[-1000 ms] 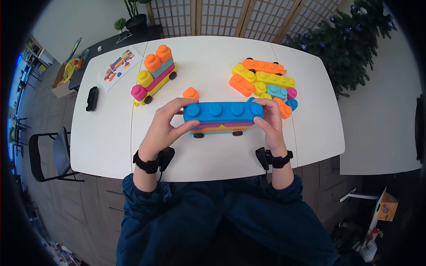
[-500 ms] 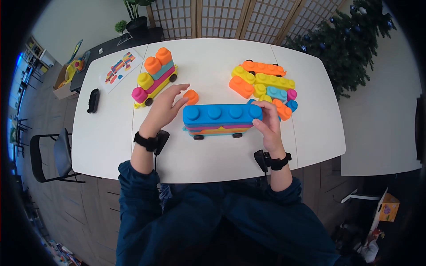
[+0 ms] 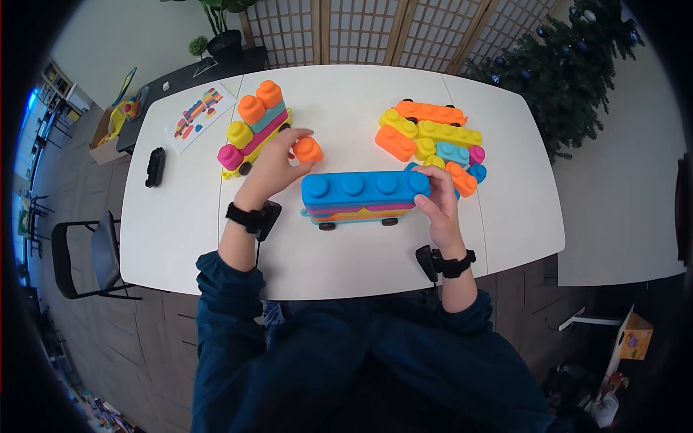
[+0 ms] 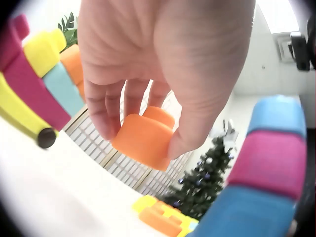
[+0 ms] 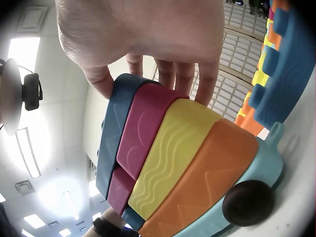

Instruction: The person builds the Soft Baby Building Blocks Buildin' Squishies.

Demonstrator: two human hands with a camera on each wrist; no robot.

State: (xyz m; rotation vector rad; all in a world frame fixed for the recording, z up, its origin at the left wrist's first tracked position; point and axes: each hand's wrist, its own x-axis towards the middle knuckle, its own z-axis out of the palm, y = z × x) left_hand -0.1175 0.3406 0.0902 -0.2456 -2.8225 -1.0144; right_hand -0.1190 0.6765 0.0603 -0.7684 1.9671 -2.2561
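The work looks to me about halfway done, or somewhat further. One vehicle, a stepped car of yellow, magenta, turquoise and orange plastic blocks [image 3: 254, 136], stands on its wheels at the left of the white bench [image 3: 361, 267], and it seems finished. In front of the person stands a second vehicle, a long wheeled stack of plastic layers [image 3: 367, 189]: turquoise base with dark wheels, then orange, yellow, magenta, and a blue block with four round studs on top. All four studs are bare, so perhaps this one lacks only its upper pieces.

The left hand [image 3: 280, 162] pinches a small orange plastic block with one round stud [image 4: 143, 140] between thumb and fingers, just beyond the left end of the stack and not joined to it. Whether this block is lifted from the bench, I cannot tell surely. The right hand [image 3: 442, 206] grips the right end of the stack, the thumb at the near side and the fingers bent behind.

What is left, I judge, lies at the right: an orange wheeled base [image 3: 433, 112], a long yellow block [image 3: 449, 133] and several smaller blocks, grouped closely. A printed sheet with coloured block shapes [image 3: 201, 115] lies at the far left, probably the model to follow.
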